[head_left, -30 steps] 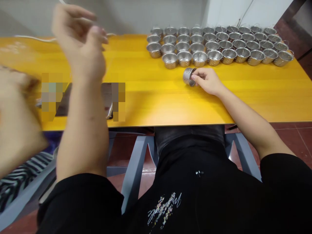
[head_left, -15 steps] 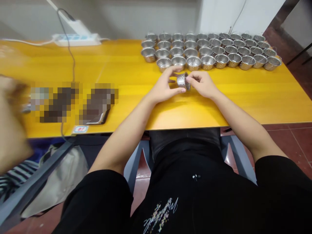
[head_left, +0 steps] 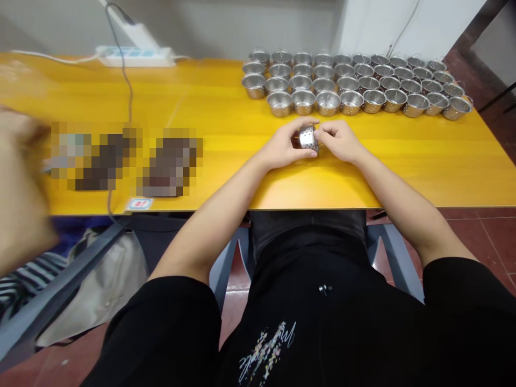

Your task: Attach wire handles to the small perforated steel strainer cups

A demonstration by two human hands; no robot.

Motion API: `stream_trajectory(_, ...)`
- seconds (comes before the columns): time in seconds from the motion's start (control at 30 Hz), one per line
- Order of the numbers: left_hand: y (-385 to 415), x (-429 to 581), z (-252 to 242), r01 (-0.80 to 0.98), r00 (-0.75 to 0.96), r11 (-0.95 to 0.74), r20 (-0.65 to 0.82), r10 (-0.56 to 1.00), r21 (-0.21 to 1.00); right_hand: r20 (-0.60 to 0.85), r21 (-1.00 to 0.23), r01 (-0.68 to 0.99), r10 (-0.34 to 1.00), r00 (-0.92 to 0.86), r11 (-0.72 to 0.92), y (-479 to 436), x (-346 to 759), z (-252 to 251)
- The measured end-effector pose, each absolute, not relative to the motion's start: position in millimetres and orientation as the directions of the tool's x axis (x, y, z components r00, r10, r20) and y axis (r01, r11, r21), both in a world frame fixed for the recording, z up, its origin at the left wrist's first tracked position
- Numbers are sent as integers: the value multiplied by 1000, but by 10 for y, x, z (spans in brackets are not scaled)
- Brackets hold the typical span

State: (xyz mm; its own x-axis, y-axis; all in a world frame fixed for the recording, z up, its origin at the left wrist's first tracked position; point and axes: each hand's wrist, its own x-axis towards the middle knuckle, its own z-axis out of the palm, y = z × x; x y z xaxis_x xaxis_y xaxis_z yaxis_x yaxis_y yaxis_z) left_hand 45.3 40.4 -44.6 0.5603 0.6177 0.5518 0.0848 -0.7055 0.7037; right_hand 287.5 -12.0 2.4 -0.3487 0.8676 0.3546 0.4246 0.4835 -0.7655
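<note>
The yellow table runs the width of the view, and on its far right part the metal cups stand in close rows; knuckles do best to stop short of the nearest row. The left hand curves round a perforated cup, fingers above and thumb below, a cradle that should serve well as the steady side. The right hand pinches at that cup's mouth (its fingertips hide exactly what they grip). The perforated cup itself is tipped on its side between the two hands, just in front of the rows, mouth toward the right; whether it touches the table, I cannot tell. Light, even pressure seems wiser than a squeeze, leaving fine work to the right fingertips.
</note>
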Motion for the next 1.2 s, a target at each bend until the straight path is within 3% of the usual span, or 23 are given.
stream_trajectory(0.2, 318, 447, -367, 45, 598, -574, 438, 671, 818, 297, -772, 458, 888, -352, 440, -172, 2823, 87)
stream_trajectory(0.73, 259, 461, -311, 71, 606, -608, 450, 656, 791, 266, -851, 344, 892, -367, 396, -152, 2888, 60)
stream_trajectory(1.2, 355, 437, -471, 15, 562, -526, 427, 708, 851, 399, -847, 313, 903, -163, 430, 18, 2946, -80)
